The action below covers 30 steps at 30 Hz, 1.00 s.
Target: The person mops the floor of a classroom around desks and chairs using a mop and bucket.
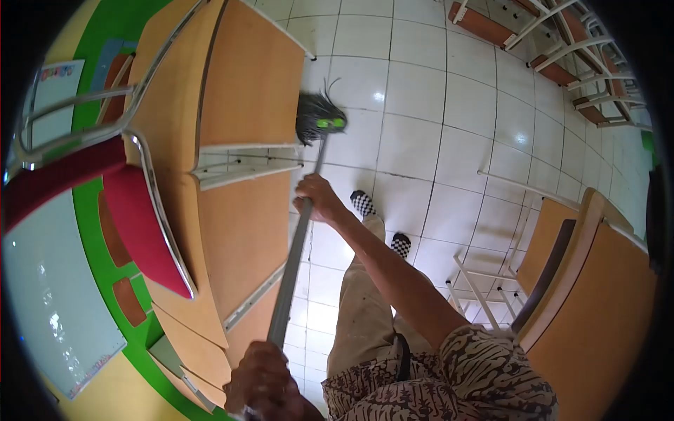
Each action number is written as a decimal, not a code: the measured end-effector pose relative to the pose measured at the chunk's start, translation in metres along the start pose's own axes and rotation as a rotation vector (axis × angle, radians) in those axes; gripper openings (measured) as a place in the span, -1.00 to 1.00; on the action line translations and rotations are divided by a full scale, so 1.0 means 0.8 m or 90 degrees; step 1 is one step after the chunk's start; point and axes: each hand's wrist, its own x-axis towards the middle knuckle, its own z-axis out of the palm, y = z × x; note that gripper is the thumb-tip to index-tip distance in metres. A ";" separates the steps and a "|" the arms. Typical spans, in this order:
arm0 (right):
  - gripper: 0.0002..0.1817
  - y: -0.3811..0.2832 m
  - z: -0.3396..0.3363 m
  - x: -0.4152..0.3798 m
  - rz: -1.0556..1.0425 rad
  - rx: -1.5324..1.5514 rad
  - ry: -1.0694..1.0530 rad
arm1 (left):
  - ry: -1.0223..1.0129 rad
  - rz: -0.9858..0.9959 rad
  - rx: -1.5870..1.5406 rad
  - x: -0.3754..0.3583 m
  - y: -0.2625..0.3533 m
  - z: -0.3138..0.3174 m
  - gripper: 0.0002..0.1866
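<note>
A broom with a long grey handle slants across the floor ahead of me. Its head has dark bristles and bright green parts, and the bristles reach partly under the edge of the wooden desks. My right hand is wrapped round the middle of the handle, beside a desk edge. Closer to me, my left hand grips the handle near its upper end and looks slightly blurred.
Wooden desks line the left side, with a red-cushioned metal chair on top. To the right stands a wooden chair with white legs. More chairs cluster at the far right. My feet are on white floor tiles.
</note>
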 end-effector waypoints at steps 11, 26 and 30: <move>-0.72 -0.056 0.037 -0.138 -0.021 -0.033 -0.077 | 0.172 0.024 -0.099 -0.119 0.035 -0.088 -0.70; -0.74 -0.245 0.258 -0.383 -0.094 0.047 -0.259 | 0.290 -0.051 0.015 -0.431 0.093 -0.305 -0.68; -0.75 -0.231 0.287 -0.382 -0.099 0.015 -0.273 | 0.292 -0.044 0.038 -0.481 0.049 -0.324 -0.72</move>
